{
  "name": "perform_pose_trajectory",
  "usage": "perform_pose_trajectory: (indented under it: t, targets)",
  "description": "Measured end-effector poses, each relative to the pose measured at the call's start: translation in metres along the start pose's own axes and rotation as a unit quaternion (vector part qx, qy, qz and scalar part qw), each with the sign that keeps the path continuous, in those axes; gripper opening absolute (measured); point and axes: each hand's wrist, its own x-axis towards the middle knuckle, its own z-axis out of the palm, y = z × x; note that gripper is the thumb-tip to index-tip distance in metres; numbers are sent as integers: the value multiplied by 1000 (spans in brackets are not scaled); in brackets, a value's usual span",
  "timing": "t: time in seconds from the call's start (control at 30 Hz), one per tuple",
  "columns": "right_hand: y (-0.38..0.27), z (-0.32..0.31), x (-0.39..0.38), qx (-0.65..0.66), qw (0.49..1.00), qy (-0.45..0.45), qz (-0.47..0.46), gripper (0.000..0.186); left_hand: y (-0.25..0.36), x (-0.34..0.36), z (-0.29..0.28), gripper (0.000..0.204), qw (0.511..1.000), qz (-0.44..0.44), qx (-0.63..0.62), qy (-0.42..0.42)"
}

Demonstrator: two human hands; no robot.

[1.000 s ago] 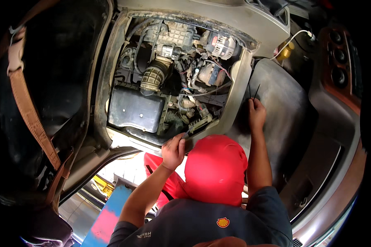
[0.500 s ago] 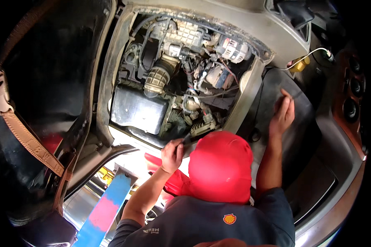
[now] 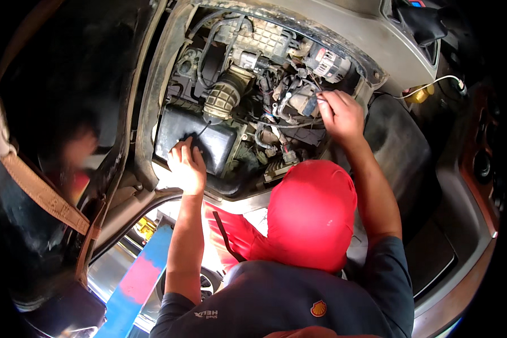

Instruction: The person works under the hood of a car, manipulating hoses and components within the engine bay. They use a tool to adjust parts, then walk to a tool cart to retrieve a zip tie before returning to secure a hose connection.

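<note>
My left hand [image 3: 187, 164] is over the black plastic box [image 3: 166, 130] at the near left of the engine bay. Its fingers are bent around a thin dark rod [image 3: 205, 128], whose tip reaches the lower end of the ribbed air hose [image 3: 226, 93]. Over the right side of the bay, my right hand [image 3: 343, 115] is closed, thumb against fingers, near thin wires and below the alternator [image 3: 328, 65]. What its fingertips hold is too small to make out.
My red-clothed knee [image 3: 312, 214] is at the bay's near edge. A black panel [image 3: 62, 67] with a tan strap [image 3: 45, 194] stands left; a blurred reflection shows in it. A blue and pink beam [image 3: 138, 281] is lower left, a grey seat or mat [image 3: 397, 135] right.
My left hand has moved left and forward from the bay's near edge to the black box. My right hand has come left from over the grey surface into the engine bay, its fingers closing.
</note>
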Motion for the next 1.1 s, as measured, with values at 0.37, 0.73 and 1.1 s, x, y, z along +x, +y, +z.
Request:
perform_pose_trajectory:
  t: [0.37,0.73,1.1]
  targets:
    - [13,-2,-4,12,1000,-1,-3,6,148,35,75,30,901,-39,-371,-221]
    - [20,5,-11,-13,1000,18,-18,8,112,51,319,38,830,-283,-381,-293]
    - [26,12,-14,-25,998,44,-33,7,137,87,257,34,738,-480,-357,-311]
